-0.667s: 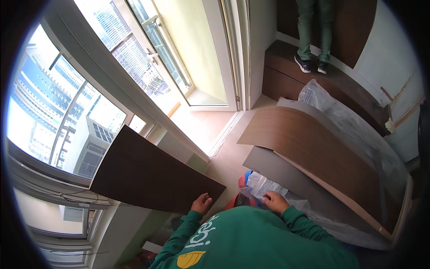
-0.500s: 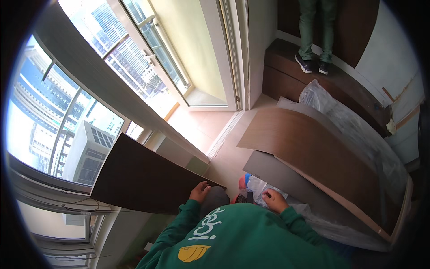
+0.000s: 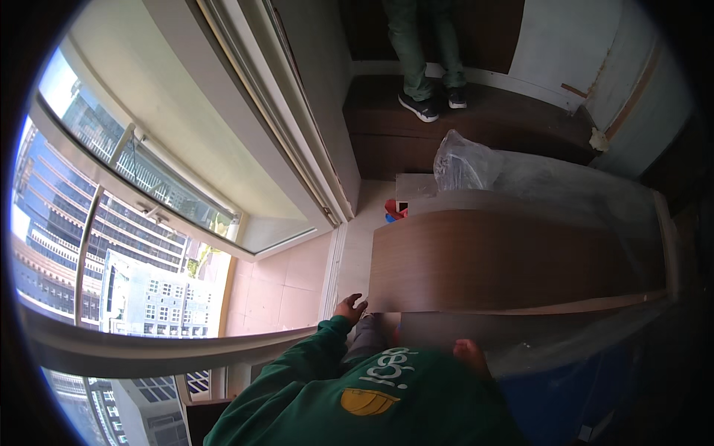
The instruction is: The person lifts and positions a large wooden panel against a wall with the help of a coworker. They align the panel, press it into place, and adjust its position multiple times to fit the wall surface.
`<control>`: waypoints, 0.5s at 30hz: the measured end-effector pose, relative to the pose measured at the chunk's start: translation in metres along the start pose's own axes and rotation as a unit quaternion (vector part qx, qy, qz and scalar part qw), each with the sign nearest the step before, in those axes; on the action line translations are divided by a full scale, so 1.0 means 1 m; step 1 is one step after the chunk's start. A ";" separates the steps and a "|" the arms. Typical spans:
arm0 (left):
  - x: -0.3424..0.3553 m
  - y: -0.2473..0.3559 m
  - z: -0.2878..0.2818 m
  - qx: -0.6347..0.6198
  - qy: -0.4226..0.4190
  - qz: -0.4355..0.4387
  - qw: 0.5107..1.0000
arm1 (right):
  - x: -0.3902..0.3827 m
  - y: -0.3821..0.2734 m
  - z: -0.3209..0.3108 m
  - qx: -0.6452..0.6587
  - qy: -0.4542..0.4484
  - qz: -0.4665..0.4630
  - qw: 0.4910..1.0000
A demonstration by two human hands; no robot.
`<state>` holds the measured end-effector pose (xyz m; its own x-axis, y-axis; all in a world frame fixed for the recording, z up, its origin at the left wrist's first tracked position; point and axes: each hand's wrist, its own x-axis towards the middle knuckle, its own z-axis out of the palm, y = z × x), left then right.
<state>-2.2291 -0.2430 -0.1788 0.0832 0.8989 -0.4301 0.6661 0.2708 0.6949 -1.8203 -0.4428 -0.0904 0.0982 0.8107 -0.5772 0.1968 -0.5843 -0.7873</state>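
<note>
My left hand [image 3: 351,308] is beside the near left corner of a wood-grain brown panel [image 3: 454,253], with thumb and fingers apart and nothing in them. Whether its fingertips touch the panel, I cannot tell. Close to the panel's near edge is my right hand [image 3: 470,353], smeared by motion, with its fingers unclear. The brown panel lies over a grey-brown sheet [image 3: 506,331] and clear plastic wrap [image 3: 466,165].
A person in green trousers [image 3: 422,44] stands on a dark brown step [image 3: 476,115] at the back. To the left, an open glass door [image 3: 253,241] borders a tiled floor [image 3: 286,282]. A small red and blue item [image 3: 394,212] lies behind the panel.
My view has swung to the right. My left hand has gone from the dark panel by the window to beside the brown panel. The dark panel is now mostly out of view.
</note>
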 end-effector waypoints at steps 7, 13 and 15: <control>0.073 0.139 0.013 0.244 -0.148 0.403 0.869 | -0.041 -0.081 0.029 0.099 0.124 0.131 0.979; 0.094 0.175 0.003 0.289 -0.223 0.472 0.803 | -0.036 -0.048 0.052 0.076 0.286 0.007 0.955; 0.106 0.177 -0.008 0.296 -0.225 0.476 0.797 | -0.019 -0.031 0.059 0.265 0.281 -0.046 0.921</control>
<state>-2.1087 -0.0972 -0.0968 0.9286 0.3490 -0.1261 0.3639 -0.7895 0.4943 -1.8863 -0.4423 -0.0674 0.6231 0.6620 -0.4166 -0.2597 -0.3273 -0.9085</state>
